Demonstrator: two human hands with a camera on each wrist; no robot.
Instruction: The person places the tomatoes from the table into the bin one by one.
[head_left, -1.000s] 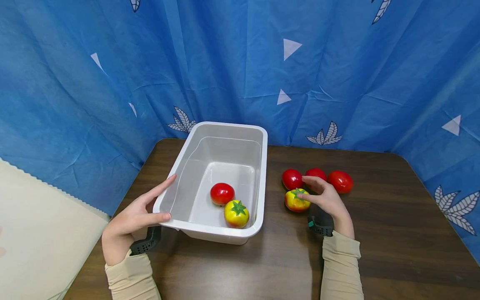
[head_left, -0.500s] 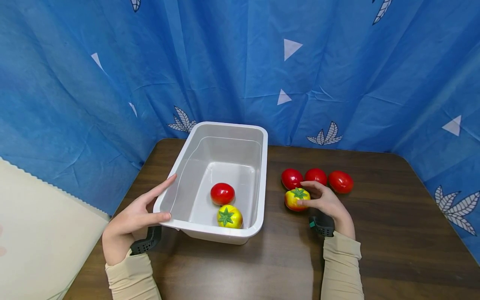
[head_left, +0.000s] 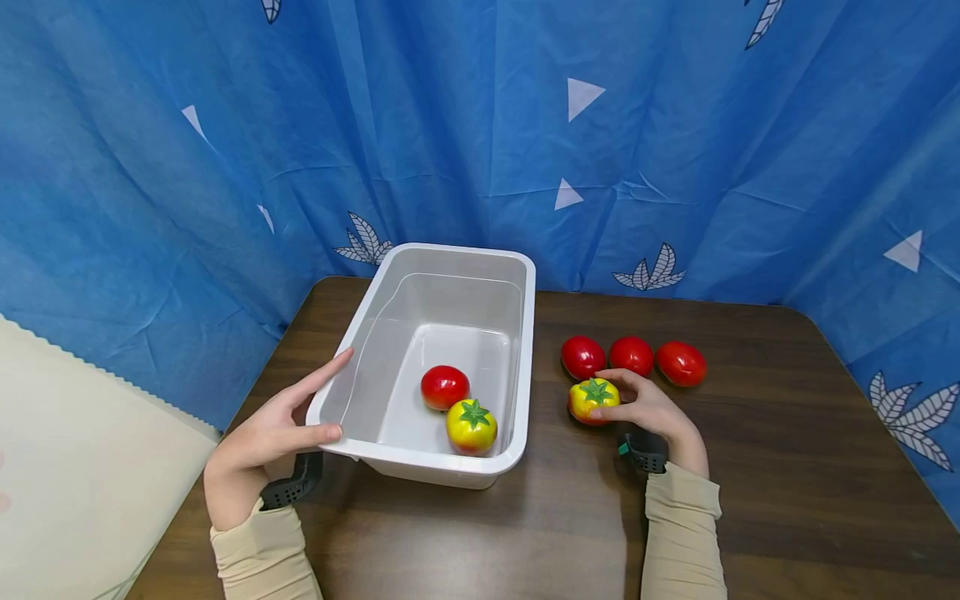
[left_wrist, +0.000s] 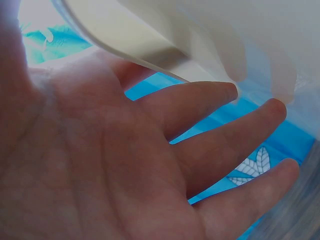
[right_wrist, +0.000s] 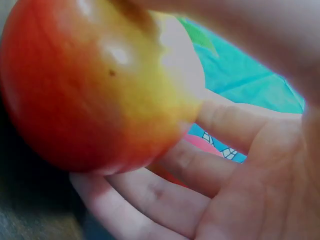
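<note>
My right hand [head_left: 654, 410] holds a yellow-and-red toy tomato [head_left: 595, 392] with a green leaf top, thumb on the near side and fingers behind. In the right wrist view, its glossy tomato [right_wrist: 100, 95] rests against the fingers. I cannot tell whether it is off the table. My left hand [head_left: 266, 433] touches the left rim of a grey-white plastic bin [head_left: 420, 454] with thumb and index finger. In the left wrist view, my left hand's [left_wrist: 120, 145] fingers lie nearly straight beside the bin wall. A red tomato [head_left: 445, 387] and a yellow tomato [head_left: 472, 427] lie inside the bin.
Behind the right hand, a red tomato [head_left: 582, 357], another red tomato [head_left: 632, 356] and a longer red one [head_left: 681, 363] form a row on the dark wooden table [head_left: 795, 450]. A blue curtain [head_left: 465, 125] hangs along the table's back edge.
My right thumb and fingers have closed around the yellow-and-red tomato. Inside the bin, the yellow tomato rocked left and then back right. My left hand has stayed in place.
</note>
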